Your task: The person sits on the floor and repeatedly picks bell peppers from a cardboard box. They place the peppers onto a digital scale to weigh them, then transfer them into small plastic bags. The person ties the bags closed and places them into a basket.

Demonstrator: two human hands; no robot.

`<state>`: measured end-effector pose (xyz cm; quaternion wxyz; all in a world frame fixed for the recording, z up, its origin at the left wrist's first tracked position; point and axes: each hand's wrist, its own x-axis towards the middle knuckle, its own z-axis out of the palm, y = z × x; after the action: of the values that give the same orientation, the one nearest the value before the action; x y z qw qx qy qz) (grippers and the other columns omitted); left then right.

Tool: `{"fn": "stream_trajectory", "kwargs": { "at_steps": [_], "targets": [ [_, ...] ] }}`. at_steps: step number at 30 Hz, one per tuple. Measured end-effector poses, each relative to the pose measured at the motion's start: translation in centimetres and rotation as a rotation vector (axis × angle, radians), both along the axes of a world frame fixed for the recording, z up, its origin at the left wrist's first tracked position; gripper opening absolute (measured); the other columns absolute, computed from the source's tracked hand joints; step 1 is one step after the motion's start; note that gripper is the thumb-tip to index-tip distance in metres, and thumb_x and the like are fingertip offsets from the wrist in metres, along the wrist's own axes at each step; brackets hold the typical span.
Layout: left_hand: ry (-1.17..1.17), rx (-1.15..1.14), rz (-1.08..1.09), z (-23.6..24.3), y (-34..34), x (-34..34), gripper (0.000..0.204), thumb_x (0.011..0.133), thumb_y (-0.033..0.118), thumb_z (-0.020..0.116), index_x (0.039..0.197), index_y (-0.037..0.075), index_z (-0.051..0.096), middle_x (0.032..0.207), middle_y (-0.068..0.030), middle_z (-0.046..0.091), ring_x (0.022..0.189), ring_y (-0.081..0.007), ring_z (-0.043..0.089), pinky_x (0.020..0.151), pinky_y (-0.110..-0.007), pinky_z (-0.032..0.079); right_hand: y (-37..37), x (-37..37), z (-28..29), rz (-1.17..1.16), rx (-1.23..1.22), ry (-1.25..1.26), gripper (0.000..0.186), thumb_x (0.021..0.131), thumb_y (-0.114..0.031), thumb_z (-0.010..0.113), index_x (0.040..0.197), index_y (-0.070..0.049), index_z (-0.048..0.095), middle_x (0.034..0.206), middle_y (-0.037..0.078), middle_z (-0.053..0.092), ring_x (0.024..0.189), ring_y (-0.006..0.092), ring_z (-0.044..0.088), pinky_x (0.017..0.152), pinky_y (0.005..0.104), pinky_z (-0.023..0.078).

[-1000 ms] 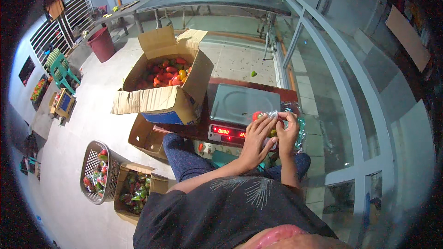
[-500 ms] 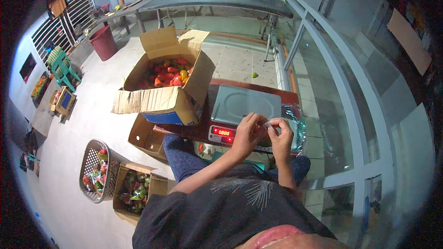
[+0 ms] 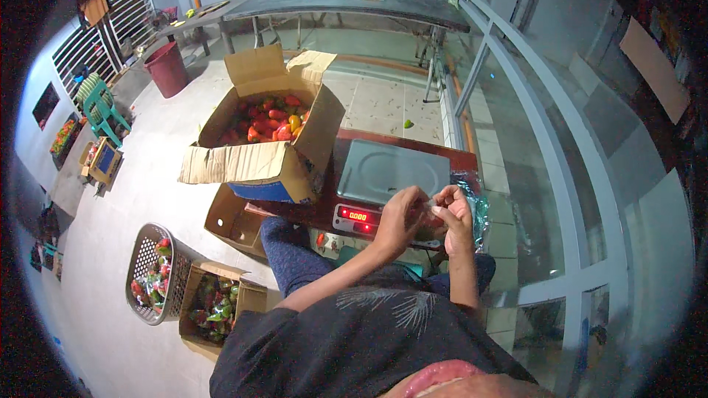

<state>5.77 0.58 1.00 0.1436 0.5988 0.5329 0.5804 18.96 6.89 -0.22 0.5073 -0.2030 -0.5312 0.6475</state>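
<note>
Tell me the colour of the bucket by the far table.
Dark red bucket, clearest in the head view.

Red scale display (image 3: 359,217), perhaps rectangular

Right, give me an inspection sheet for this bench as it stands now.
Surface: red-brown table, mostly covered.
Job's things: clear plastic bag by both hands; scale, pan bare, red display lit.
Clutter: open cardboard box of red and yellow peppers; floor basket and box of packed produce.
Hands: left hand and right hand together, fingers pinching something small.
Cables: nothing seen.
Surroundings: red bucket, green chair, glass partition.
</note>
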Motion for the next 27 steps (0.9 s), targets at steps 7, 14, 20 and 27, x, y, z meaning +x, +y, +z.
{"fn": "stream_trajectory", "kwargs": {
  "at_steps": [7, 14, 20, 27],
  "targets": [
    [-0.052, -0.003, -0.165, -0.7, 0.5, -1.2, 0.023, 0.075, 0.004, 0.064, 0.093, -0.001, 0.052, 0.087, -0.0174, 0.057, 0.08, -0.0327, 0.056, 0.072, -0.035, 0.046, 0.3, -0.2, -1.1, -0.232, 0.147, -0.222, 0.027, 0.076, 0.005, 0.062, 0.096, -0.007, 0.049, 0.086, 0.0, 0.051, 0.081, 0.0109, 0.053, 0.076, 0.0252, 0.045],
    [0.064, 0.021, 0.033, -2.5, 2.3, 0.3, 0.02, 0.072, -0.002, 0.061, 0.083, 0.001, 0.045, 0.077, -0.0187, 0.051, 0.072, -0.039, 0.052, 0.061, -0.041, 0.042, -0.9, -1.3, -0.8, -0.572, 0.345, -0.579, 0.016, 0.079, 0.002, 0.059, 0.09, -0.004, 0.05, 0.081, 0.004, 0.052, 0.079, 0.0152, 0.054, 0.074, 0.0327, 0.047],
    [0.092, -0.024, 0.127, -3.3, 3.7, 0.7, 0.02, 0.073, -0.001, 0.059, 0.083, 0.002, 0.042, 0.075, -0.0201, 0.05, 0.071, -0.0417, 0.051, 0.06, -0.044, 0.041, 1.1, -0.8, -3.2, -0.324, 0.244, -0.252, 0.022, 0.078, 0.002, 0.058, 0.096, -0.007, 0.047, 0.089, 0.001, 0.049, 0.089, 0.0136, 0.051, 0.083, 0.0279, 0.041],
    [-0.1, 0.016, 0.011, -2.3, 2.7, 0.5, 0.021, 0.071, -0.003, 0.06, 0.086, 0.001, 0.047, 0.073, -0.0179, 0.05, 0.07, -0.0382, 0.052, 0.062, -0.04, 0.044, 2.4, 0.2, -3.0, 0.127, -0.154, 0.064, 0.032, 0.074, 0.001, 0.062, 0.1, -0.012, 0.047, 0.092, -0.001, 0.048, 0.093, 0.0109, 0.049, 0.087, 0.027, 0.039]
  ]
}}
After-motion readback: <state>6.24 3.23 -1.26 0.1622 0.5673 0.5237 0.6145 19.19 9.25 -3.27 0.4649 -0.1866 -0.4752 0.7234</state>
